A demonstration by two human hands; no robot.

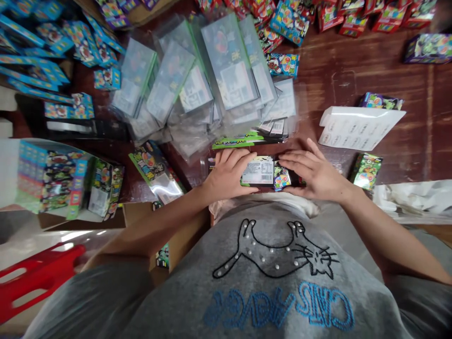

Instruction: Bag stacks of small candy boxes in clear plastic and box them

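Observation:
A dark flat carton with a white printed label [261, 170] lies crosswise at the table's near edge, in front of my body. My left hand [229, 175] grips its left part, fingers over the far side and thumb along the near side. At the carton's right end sits a small colourful printed box [281, 180]; whether it is partly inside the carton I cannot tell. Fingers and thumb of my right hand [314, 173] close around that end, hiding part of the box. Just beyond my hands lie flat cartons with green edges [238, 140].
Clear plastic sleeves with printed cards [229, 66] are piled beyond. Blue boxes [83, 44] heap at far left, red boxes [353, 21] at far right. A sheet of round stickers [360, 127] and a green box [367, 172] lie right. A filled carton [122, 216] stands left.

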